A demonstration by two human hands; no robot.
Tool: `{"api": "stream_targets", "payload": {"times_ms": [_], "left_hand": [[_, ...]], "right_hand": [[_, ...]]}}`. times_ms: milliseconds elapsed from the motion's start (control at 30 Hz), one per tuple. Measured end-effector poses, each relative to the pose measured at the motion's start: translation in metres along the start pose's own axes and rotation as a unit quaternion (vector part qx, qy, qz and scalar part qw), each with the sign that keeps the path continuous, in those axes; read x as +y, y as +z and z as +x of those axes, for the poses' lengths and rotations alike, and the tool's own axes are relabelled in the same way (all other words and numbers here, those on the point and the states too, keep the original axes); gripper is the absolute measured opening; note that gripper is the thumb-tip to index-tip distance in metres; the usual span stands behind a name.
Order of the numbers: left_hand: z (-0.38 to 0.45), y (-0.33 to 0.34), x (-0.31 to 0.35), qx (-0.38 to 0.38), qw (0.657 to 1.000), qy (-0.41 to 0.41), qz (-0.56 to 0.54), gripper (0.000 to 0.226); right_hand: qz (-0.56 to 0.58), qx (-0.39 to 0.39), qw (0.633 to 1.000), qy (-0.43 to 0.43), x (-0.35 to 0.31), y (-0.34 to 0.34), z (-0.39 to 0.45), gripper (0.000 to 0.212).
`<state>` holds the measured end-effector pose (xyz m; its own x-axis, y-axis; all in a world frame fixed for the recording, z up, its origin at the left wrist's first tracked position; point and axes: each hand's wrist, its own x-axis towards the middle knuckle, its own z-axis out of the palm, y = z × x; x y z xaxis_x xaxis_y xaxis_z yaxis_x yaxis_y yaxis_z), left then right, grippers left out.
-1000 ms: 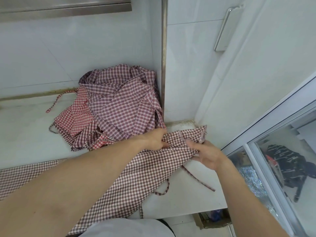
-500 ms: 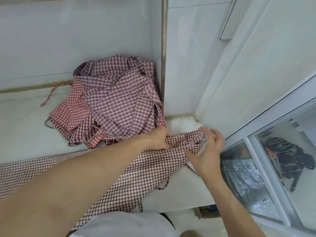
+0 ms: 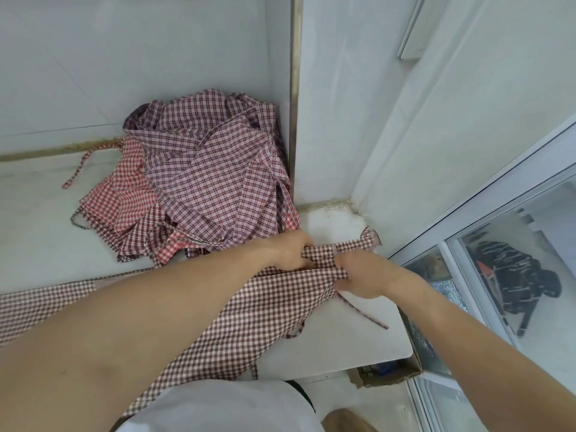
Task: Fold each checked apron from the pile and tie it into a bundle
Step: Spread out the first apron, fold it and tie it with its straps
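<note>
head view, what I'm on: one brown-checked apron (image 3: pixel 255 310) is spread across the white surface (image 3: pixel 352 335) in front of me, running from about 9 o'clock at the frame edge over to my hands near the middle.
left hand: my left hand (image 3: pixel 291 249) is pinching a bunched fold of that apron at its far edge, fingers curled into the cloth.
right hand: my right hand (image 3: pixel 363 275) is just beside it at 3 o'clock of the left, fingers curled on the same gathered edge, so both are grasping the apron.
loose bits: a strap (image 3: pixel 363 311) trails off toward 4 o'clock on the surface, not tied to anything, and a corner of the cloth (image 3: pixel 369 238) pokes out past my hands toward the wall.
the pile: the heap of checked aprons (image 3: pixel 202 179) sits at 11 o'clock from my hands, jammed into the corner against the metal post (image 3: pixel 295 88), all crumpled, straps hanging out.
done so far: honestly can't see a single finished bundle anywhere in view.
where I reckon I am: early in the fold on this one, still mostly flat, no tying yet.
left to do: finish folding, wrap the straps and knot it, then work through the whole pile. Looks like plenty to go lol.
</note>
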<state>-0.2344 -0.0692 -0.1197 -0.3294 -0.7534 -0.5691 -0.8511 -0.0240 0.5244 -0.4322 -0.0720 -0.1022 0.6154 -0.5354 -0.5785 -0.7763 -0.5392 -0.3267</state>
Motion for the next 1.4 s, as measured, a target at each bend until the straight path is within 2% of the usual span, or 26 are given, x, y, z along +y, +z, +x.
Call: {"api": "stream_targets", "payload": {"times_ms": [100, 233, 333, 433, 500, 567, 633, 700, 800, 867, 967, 1067, 1133, 1167, 1233, 1333, 1400], "left_hand": [[0.004, 0.006, 0.000, 0.022, 0.999, -0.008, 0.037, 0.028], [0.009, 0.018, -0.001, 0.030, 0.999, -0.021, 0.017, 0.024], [0.011, 0.023, -0.007, 0.029, 0.999, -0.031, -0.024, 0.034], [0.006, 0.022, -0.016, -0.009, 0.999, -0.030, 0.006, 0.048], [0.002, 0.024, -0.023, -0.008, 0.999, -0.032, 0.014, 0.050], [-0.007, 0.032, -0.030, 0.042, 0.999, -0.026, 0.023, 0.046], [-0.019, 0.044, -0.035, 0.148, 0.987, 0.023, 0.063, 0.040], [-0.038, 0.057, -0.043, 0.263, 0.956, 0.091, 0.092, 0.031], [-0.067, 0.068, -0.066, 0.328, 0.933, 0.123, 0.083, 0.020], [-0.090, 0.073, -0.088, 0.330, 0.940, 0.061, 0.055, 0.023], [-0.119, 0.079, -0.123, 0.294, 0.950, -0.085, 0.066, 0.038], [-0.146, 0.090, -0.154, 0.238, 0.921, -0.294, 0.089, 0.057], [-0.157, 0.101, -0.171, 0.198, 0.908, -0.367, 0.049, 0.072], [-0.162, 0.107, -0.177, 0.179, 0.909, -0.375, 0.029, 0.077], [-0.166, 0.111, -0.184, 0.149, 0.919, -0.364, 0.019, 0.083], [-0.167, 0.111, -0.186, 0.117, 0.928, -0.353, 0.009, 0.088], [-0.169, 0.111, -0.187, 0.120, 0.930, -0.347, 0.001, 0.088]], "right_hand": [[0.017, -0.061, 0.998, 0.020, 0.007, -0.003, 0.009, 0.026], [0.026, -0.061, 0.996, 0.052, 0.017, 0.008, 0.027, 0.036], [0.039, 0.005, 0.996, 0.079, 0.028, 0.024, 0.038, 0.044], [-0.002, 0.092, 0.991, 0.099, 0.035, 0.041, 0.044, 0.048], [-0.034, 0.144, 0.984, 0.099, 0.036, 0.050, 0.047, 0.052], [-0.065, 0.165, 0.979, 0.099, 0.036, 0.054, 0.050, 0.056], [-0.082, 0.165, 0.978, 0.101, 0.037, 0.054, 0.052, 0.065], [-0.083, 0.164, 0.978, 0.099, 0.037, 0.053, 0.053, 0.073], [-0.076, 0.158, 0.979, 0.104, 0.038, 0.052, 0.054, 0.070], [-0.083, 0.149, 0.979, 0.110, 0.036, 0.050, 0.053, 0.063], [-0.093, 0.135, 0.978, 0.126, 0.032, 0.045, 0.052, 0.060], [-0.083, 0.122, 0.979, 0.142, 0.029, 0.038, 0.056, 0.058], [-0.092, 0.112, 0.975, 0.166, 0.034, 0.029, 0.059, 0.059], [-0.122, 0.126, 0.968, 0.179, 0.034, 0.025, 0.060, 0.061], [-0.180, 0.236, 0.934, 0.197, 0.033, 0.021, 0.062, 0.060], [-0.086, 0.454, 0.867, 0.189, -0.002, 0.029, 0.056, 0.038], [-0.023, 0.536, 0.835, 0.124, -0.051, 0.049, 0.051, 0.027]]}}
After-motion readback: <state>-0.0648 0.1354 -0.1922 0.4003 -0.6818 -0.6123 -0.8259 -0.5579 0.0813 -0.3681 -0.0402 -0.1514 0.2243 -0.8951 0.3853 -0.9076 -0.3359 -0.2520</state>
